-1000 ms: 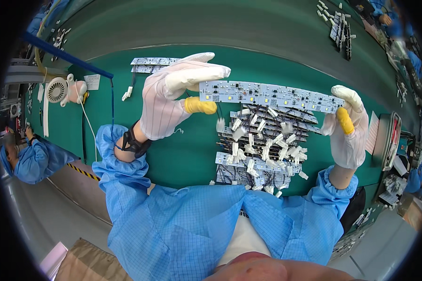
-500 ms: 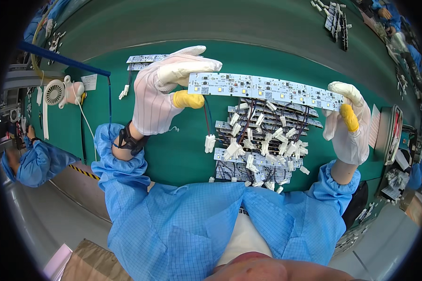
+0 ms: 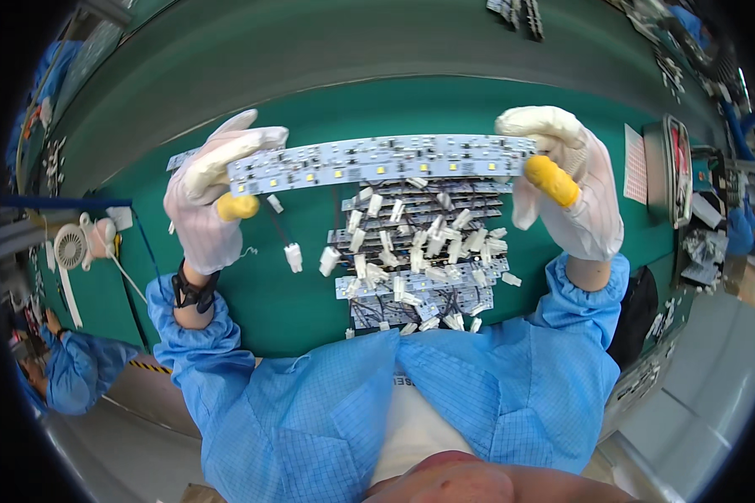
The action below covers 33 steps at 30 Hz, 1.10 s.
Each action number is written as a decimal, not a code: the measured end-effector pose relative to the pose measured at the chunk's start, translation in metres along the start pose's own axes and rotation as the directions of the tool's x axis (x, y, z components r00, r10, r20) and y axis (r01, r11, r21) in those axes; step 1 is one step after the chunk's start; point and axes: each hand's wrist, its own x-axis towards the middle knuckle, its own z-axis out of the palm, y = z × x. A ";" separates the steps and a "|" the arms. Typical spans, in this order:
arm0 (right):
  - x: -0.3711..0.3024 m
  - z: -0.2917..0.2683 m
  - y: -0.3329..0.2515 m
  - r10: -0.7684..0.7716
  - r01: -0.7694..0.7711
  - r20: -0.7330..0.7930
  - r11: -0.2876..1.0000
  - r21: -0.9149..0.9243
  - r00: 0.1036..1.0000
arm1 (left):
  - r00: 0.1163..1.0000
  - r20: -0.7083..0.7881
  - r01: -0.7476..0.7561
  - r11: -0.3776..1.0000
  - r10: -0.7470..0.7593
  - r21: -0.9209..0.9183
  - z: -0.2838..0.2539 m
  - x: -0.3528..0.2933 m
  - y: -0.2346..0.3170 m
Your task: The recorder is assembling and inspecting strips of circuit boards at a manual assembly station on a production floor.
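Note:
Between my two gloved hands a long white LED circuit board [image 3: 369, 161] is held up level, its face with yellow chips turned toward me. My left hand [image 3: 214, 184] pinches its left end, and my right hand [image 3: 570, 176] grips the right end. Both gloves are white with yellow thumb tips. A white connector plug [image 3: 293, 256] dangles on dark wires below the board's left part. Under it lies a stack of similar LED boards [image 3: 424, 295] with many white plugs and wires on top. Another board [image 3: 180, 159] shows partly behind my left hand.
A green mat [image 3: 285, 310] covers the bench, with a grey conveyor belt [image 3: 335, 54] beyond it carrying more boards. At the left stand a small fan [image 3: 71, 246] and a blue bar [image 3: 67, 202]. A metal bin [image 3: 675, 172] is at the right. Another person's blue sleeve [image 3: 88, 373] shows far left.
The board has shifted left in view, and its left end now sits lower than its right end. Its face is turned more toward me. Both hands keep their hold; the whole view has also moved.

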 end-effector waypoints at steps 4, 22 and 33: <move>0.000 0.004 0.004 -0.069 0.069 -0.003 0.995 0.066 0.998 | 0.979 -0.097 0.174 0.983 -0.179 -0.064 0.008 -0.007 0.001; 0.007 0.000 0.008 -0.086 0.085 0.011 0.996 0.033 0.996 | 0.959 -0.060 0.273 0.958 -0.278 -0.085 0.006 -0.005 0.009; 0.016 0.005 0.017 -0.083 0.083 -0.009 0.996 -0.014 0.996 | 0.999 0.049 0.003 0.996 -0.007 0.093 0.000 0.000 0.027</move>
